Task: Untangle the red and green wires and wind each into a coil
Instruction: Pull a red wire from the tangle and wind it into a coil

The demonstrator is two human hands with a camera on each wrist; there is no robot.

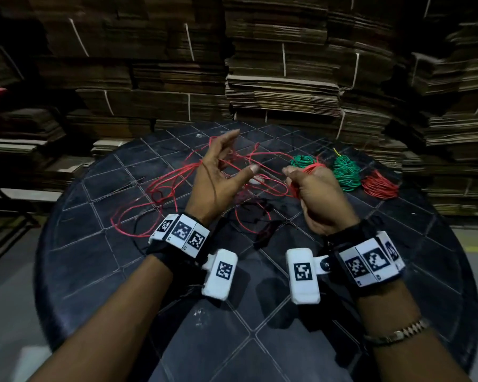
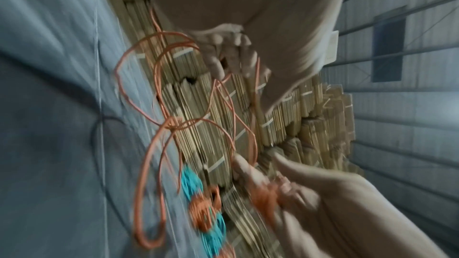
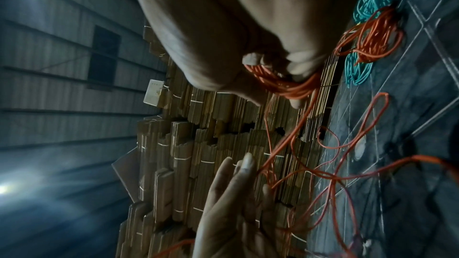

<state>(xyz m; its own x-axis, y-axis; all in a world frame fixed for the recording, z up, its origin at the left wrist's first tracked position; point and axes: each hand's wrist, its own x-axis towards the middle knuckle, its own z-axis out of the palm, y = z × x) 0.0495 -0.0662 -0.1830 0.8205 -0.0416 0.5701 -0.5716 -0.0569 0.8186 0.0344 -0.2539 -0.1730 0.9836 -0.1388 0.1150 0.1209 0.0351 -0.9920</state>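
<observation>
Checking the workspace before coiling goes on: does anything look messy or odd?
Loose red wire sprawls in crossed loops over the table, snagged on the left hand; the right hand grips a part-wound red bundle.

Near table (image 1: pixel 232 340): bare, passable | centre: loose red wire (image 1: pixel 160 186) loops (sprawling) | far right: 3 coils (image 1: pixel 347 172)

Red wire (image 1: pixel 177 175) at table centre. Green coils (image 1: pixel 345 172) at 2 o'clock, red coil (image 1: pixel 380 186) beside. Black table (image 1: pixel 100 260), pale grid lines. White wristbands (image 1: pixel 181 232), black square codes. Brown cardboard (image 1: pixel 282 78) at 12 o'clock.
</observation>
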